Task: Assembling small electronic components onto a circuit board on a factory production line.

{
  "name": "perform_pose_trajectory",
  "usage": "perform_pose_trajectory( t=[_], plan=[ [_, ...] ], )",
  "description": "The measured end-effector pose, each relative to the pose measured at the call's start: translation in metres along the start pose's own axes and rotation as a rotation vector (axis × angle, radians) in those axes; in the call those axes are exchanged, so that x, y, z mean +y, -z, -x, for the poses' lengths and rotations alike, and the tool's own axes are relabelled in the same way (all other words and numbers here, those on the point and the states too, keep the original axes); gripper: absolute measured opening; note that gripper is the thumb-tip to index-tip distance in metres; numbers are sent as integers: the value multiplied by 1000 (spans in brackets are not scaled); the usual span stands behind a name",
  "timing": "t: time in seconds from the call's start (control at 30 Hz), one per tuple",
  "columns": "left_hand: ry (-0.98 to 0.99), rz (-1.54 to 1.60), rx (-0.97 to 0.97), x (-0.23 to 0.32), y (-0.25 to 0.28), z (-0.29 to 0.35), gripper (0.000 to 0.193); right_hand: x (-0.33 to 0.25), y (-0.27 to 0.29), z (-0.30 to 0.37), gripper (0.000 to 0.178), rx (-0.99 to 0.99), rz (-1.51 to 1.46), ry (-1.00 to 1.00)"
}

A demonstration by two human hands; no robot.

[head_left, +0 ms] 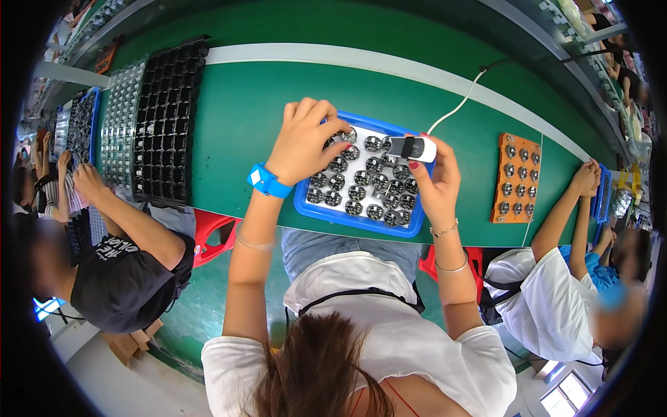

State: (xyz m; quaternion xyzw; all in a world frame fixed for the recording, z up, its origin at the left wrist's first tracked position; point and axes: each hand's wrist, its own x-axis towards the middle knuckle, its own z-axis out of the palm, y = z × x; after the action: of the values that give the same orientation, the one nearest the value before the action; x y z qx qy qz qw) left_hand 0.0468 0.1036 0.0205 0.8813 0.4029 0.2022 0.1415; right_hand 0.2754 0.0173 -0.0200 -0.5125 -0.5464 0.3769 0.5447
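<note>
A blue-rimmed tray (300, 203) lies before me with a white liner, holding many small round black-and-silver parts (360, 192). My left hand (306, 142), a blue strap (269, 181) on its wrist, reaches over the tray's far left corner. Its thumb and forefinger close around one round part (348, 134). At the tray's far right, my right hand (439, 179) grips a white handheld device (425, 150) with a dark grey end and a black band. That dark end points left over the parts. The device's underside is hidden.
A white cable (458, 105) runs across the green table (240, 104). Left stand a black compartment tray (167, 125) and a clear one (122, 128). To the right, an orange board (517, 178) carries round parts in rows. Co-workers sit on both sides.
</note>
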Motion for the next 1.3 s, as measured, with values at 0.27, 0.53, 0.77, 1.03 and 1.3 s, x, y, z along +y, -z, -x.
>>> perform_pose_trajectory(
  t=[0.27, 0.53, 0.77, 1.03, 1.3],
  plan=[
    [-107, 37, 50, 2, -2, -4, 11, -10, -14, -14, 37, -127, 144, 71],
    [-97, 127, 147, 24, 0, -1, 12, -12, -19, -14, 39, -72, 136, 94],
    [-74, -16, 76, 8, -7, 0, 15, -6, -21, -1, 35, 109, -116, 40],
    [-8, 58, 40, 13, -5, 12, 12, -6, -8, 16, 37, -24, 9, 132],
    [-138, 94, 74, 23, -5, 20, 16, -22, -17, 12, 38, -96, 242, 153]
  ],
)
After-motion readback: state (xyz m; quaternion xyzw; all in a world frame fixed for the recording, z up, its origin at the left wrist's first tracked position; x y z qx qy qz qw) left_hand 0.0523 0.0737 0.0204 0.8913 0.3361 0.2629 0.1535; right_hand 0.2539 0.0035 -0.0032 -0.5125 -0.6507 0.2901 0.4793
